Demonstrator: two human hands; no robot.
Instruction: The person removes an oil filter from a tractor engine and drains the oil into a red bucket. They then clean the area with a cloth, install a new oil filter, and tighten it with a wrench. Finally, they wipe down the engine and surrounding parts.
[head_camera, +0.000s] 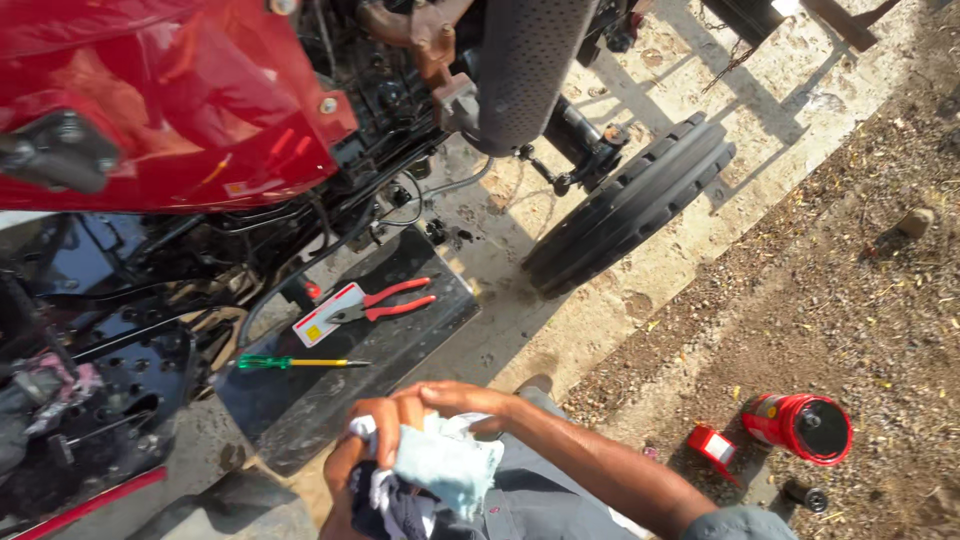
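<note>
Both my hands are bunched together at the bottom centre around a crumpled rag of pale blue, white and dark cloth. My right hand lies over the top of the rag, its forearm running in from the lower right. My left hand grips the rag from the left side and is partly hidden under it. Just beyond my hands is the tractor's black foot plate. On it lie red-handled pliers, a small white card and a green-handled screwdriver.
A red tractor hood fills the upper left, with the dark engine, hoses and a perforated black exhaust pipe beside it. A front tyre stands on concrete. On the dirt at right lie a red can, a red cap and a stone.
</note>
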